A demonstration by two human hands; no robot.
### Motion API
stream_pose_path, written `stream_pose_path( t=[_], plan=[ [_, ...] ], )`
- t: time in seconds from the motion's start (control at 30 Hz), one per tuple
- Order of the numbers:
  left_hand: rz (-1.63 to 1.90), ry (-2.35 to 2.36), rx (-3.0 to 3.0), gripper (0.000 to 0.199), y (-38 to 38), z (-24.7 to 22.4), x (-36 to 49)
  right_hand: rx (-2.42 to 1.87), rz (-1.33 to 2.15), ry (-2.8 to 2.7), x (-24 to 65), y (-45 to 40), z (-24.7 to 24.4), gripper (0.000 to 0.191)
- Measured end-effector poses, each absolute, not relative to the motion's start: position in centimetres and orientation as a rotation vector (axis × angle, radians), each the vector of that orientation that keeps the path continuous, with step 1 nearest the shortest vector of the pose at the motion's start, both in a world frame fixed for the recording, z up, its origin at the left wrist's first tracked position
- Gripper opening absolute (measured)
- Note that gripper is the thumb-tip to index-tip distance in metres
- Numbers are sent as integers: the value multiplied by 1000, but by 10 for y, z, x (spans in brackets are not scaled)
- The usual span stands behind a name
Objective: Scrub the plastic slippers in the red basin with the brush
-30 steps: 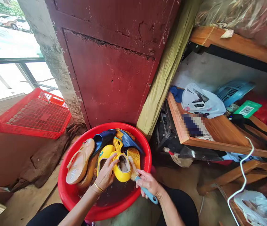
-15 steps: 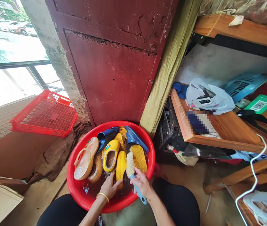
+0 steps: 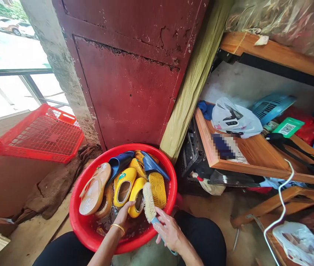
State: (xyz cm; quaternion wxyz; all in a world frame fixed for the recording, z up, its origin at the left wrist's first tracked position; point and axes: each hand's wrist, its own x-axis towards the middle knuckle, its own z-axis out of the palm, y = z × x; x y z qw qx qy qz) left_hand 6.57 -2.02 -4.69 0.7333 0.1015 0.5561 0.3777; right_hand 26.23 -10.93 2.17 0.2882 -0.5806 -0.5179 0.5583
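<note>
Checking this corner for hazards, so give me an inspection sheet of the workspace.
Surface: floor, with a red basin on it.
Job's things: yellow clogs, blue slides and a tan sandal in the basin, with water.
Clutter: plastic bag on a wooden shelf.
Hands: left hand beside a clog, right hand gripping a blue-handled brush.
Cables: white cord by the shelf.
Surroundings: red metal door, red crate, window.

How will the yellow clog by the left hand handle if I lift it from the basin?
The yellow clog looks like thick moulded foam, so probably light and fairly stiff. Water pooled beside it in the red basin suggests it may be slippery.
</note>
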Motion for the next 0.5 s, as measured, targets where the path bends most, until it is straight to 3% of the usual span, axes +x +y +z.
stream_pose_path(
  t=[0.13, 0.23, 0.4, 0.5],
  plan=[
    [964, 1098, 65, 27, -18, -44, 67, -1599, 1443, -1321, 243, -94, 10, 65],
    [939, 1112, 107, 25, -17, -48, 66, -1701, 1220, -1276, 231, -79, 4, 64],
    [907, 1235, 344, 47, -19, -61, 68, -1763, 730, -1537, 241, -66, 16, 61],
    [927, 1272, 443, 59, -21, -64, 70, -1840, 648, -1891, 253, -75, 19, 55]
  ],
)
